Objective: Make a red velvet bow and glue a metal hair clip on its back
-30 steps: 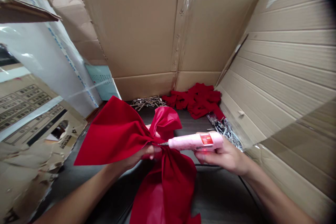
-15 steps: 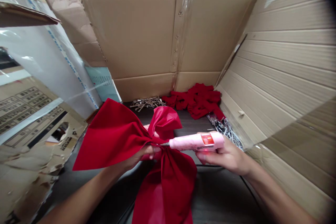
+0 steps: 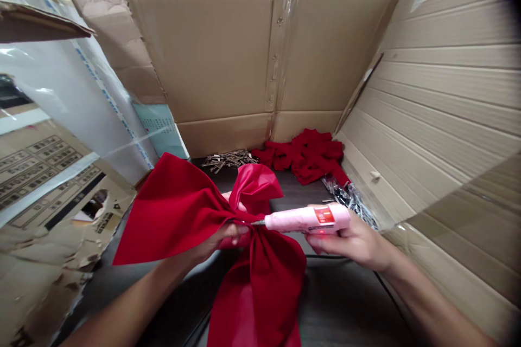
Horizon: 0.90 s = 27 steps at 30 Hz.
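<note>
Red bow (image 3: 191, 211) spreads left of the grip, its gathered middle pinched shut between thumb and fingers of the left hand (image 3: 222, 238), tails hanging below. Just right of that pinch, the metal tip of a pink glue gun (image 3: 305, 219) touches the gather; the right hand (image 3: 354, 241) is closed around the gun. Beyond lie metal clips (image 3: 228, 159) and a red fabric pile (image 3: 307, 154)

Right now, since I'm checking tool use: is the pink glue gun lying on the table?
No, the right hand holds the pink glue gun with its tip at the red bow.
</note>
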Each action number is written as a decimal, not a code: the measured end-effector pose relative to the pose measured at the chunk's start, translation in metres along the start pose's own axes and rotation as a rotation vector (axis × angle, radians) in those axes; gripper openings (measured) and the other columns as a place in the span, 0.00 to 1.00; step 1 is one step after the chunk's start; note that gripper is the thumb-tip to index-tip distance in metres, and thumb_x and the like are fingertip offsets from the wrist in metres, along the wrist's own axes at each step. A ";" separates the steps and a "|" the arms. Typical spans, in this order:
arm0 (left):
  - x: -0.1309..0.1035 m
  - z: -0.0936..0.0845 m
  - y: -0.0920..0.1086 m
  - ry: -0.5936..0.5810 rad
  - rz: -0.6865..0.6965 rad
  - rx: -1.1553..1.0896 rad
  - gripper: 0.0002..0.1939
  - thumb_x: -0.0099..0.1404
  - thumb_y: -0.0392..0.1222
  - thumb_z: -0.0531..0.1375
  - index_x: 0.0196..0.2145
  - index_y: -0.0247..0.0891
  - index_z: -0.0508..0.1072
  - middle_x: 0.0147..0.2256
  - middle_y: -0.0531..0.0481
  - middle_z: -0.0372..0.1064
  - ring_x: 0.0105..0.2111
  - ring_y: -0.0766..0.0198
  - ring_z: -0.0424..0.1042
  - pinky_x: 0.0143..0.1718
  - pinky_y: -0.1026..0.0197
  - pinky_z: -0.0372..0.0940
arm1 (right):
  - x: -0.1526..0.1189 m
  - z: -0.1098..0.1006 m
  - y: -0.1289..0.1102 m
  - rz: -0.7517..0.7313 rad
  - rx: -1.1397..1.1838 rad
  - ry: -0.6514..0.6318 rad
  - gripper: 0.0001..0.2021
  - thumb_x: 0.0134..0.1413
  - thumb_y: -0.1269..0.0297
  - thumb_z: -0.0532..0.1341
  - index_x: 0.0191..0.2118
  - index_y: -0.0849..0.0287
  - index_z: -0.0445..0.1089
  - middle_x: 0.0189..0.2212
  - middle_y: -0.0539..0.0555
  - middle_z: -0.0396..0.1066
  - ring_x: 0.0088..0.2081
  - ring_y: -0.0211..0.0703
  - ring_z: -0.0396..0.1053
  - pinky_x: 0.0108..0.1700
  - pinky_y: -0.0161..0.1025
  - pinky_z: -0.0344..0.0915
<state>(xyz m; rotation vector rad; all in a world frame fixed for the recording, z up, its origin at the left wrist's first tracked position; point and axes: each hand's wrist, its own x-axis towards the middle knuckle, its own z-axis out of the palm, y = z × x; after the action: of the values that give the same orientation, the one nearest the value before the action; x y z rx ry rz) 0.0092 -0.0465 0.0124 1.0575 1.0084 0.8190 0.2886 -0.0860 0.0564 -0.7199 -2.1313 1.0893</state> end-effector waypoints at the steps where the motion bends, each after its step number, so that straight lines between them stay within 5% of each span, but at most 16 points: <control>1: 0.000 0.000 0.000 -0.003 0.007 0.003 0.12 0.40 0.43 0.72 0.21 0.37 0.75 0.24 0.53 0.71 0.27 0.64 0.67 0.34 0.62 0.64 | 0.000 0.000 0.000 0.002 0.005 -0.001 0.21 0.61 0.68 0.57 0.59 0.53 0.68 0.43 0.54 0.77 0.44 0.45 0.74 0.42 0.35 0.70; 7: -0.001 0.000 0.002 0.004 0.066 -0.001 0.12 0.41 0.41 0.71 0.26 0.37 0.76 0.28 0.52 0.74 0.30 0.63 0.69 0.37 0.61 0.65 | 0.001 0.000 -0.001 0.013 0.029 -0.032 0.21 0.62 0.67 0.56 0.60 0.56 0.66 0.52 0.57 0.73 0.48 0.46 0.72 0.46 0.36 0.70; 21: -0.003 -0.001 0.003 -0.033 0.081 0.005 0.09 0.45 0.42 0.70 0.24 0.37 0.76 0.26 0.51 0.73 0.28 0.63 0.69 0.34 0.61 0.66 | 0.003 0.000 -0.006 0.007 0.026 -0.022 0.21 0.62 0.67 0.56 0.59 0.55 0.68 0.51 0.56 0.74 0.54 0.51 0.70 0.54 0.43 0.68; 27: -0.005 0.003 0.005 -0.008 0.054 -0.025 0.11 0.44 0.42 0.72 0.24 0.36 0.75 0.25 0.50 0.73 0.27 0.63 0.69 0.32 0.61 0.66 | 0.002 0.001 -0.002 -0.008 -0.118 0.011 0.18 0.62 0.66 0.56 0.56 0.54 0.70 0.42 0.55 0.77 0.38 0.45 0.74 0.40 0.37 0.70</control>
<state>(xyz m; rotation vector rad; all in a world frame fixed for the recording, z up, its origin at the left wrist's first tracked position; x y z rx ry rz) 0.0096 -0.0504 0.0184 1.0699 0.9642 0.8686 0.2866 -0.0860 0.0580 -0.7694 -2.2018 0.9598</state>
